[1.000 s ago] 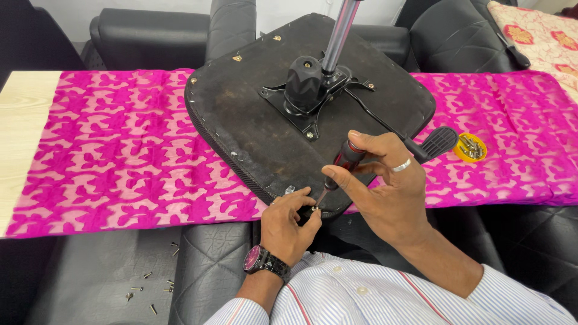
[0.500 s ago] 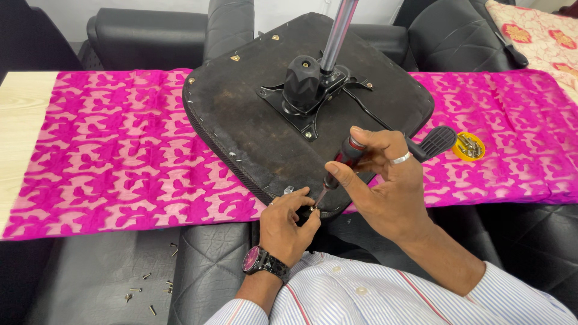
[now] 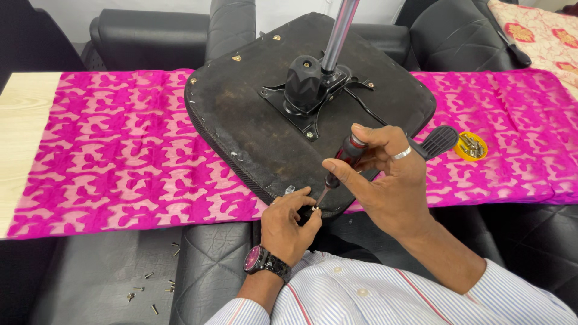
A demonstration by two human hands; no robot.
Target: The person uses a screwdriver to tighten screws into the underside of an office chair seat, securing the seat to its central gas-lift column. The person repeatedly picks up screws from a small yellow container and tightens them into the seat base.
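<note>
While the left hand [image 3: 289,219] pinches a screw [image 3: 315,208] at the seat [image 3: 253,120] edge, frame centre, right hand [image 3: 385,180] fingers clamp the screwdriver [image 3: 340,165].

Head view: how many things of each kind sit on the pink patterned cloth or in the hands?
Black upturned chair seat base: 1
Red-and-black screwdriver, in the right hand: 1
Small yellow round dish of screws: 1
Black lever handle: 1
Total: 4
</note>
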